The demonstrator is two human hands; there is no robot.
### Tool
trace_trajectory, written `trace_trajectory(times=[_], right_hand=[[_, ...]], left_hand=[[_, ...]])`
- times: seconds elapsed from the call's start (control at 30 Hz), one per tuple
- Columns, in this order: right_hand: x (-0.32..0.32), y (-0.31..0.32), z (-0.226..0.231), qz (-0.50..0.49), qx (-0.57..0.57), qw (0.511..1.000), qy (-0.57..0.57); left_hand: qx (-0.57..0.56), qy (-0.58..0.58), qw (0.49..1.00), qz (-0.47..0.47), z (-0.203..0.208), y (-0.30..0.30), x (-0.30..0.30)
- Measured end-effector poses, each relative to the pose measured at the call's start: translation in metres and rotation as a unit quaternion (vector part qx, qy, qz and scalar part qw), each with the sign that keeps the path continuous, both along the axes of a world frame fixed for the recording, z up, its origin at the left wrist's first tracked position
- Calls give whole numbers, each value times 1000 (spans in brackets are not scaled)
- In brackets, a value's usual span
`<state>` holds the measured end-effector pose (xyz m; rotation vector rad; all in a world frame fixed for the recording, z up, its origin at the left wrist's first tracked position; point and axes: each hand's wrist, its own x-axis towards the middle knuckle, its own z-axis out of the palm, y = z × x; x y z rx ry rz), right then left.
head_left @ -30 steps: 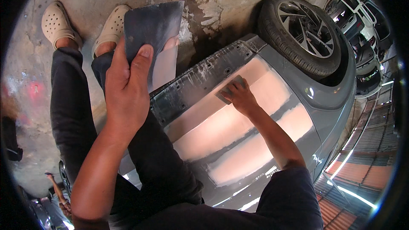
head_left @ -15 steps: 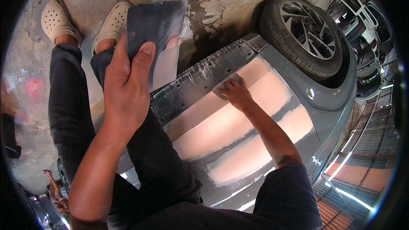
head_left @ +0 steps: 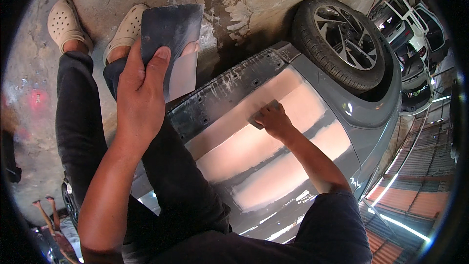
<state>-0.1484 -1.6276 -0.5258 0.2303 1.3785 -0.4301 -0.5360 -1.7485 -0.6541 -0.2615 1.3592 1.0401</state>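
My left hand (head_left: 141,83) is closed on a flat dark sheet (head_left: 168,27), thumb across its face. A smooth pale pink patch covers the sheet's lower right part; I cannot tell whether the sheet is a board or a folded paper. My right hand (head_left: 274,119) presses a small flat grey pad (head_left: 259,119) against the car's side panel (head_left: 293,99), fingers bent over it. I cannot make out the pad's exact kind. Pale pink filler lies on this grey panel in broad bands with feathered edges, and a second filler patch (head_left: 293,168) is nearer my body.
The car's wheel (head_left: 344,39) stands beyond the panel, at the upper right. A scuffed dark lower sill (head_left: 234,80) runs along the panel's far edge. My feet in beige clogs (head_left: 68,19) rest on stained concrete. Another person's legs (head_left: 53,217) show at the lower left.
My right hand has slid the grey pad a little toward me and to the right over the pink filler. My left hand keeps its hold on the sheet. The view has shifted slightly.
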Motion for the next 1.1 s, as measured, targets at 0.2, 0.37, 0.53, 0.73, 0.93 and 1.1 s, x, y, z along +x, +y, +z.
trace_trajectory(times=[0.2,0.37,0.53,0.73,0.93,1.1], right_hand=[[-35,8,8,35,-32,996,-73],[-3,-8,-19,-16,7,997,79],[19,-34,-40,8,17,995,94],[1,-30,-55,14,-10,999,41],[15,-33,-48,15,-17,999,26],[-23,-23,-41,-27,-29,990,-138]], left_hand=[[0,-31,999,7,3,2,-12],[7,-58,998,12,5,6,-17],[-14,-35,999,-20,5,7,-19],[1,-51,999,-7,3,4,-15],[10,-3,1000,-11,3,6,-12],[4,22,1000,-1,-3,3,-7]])
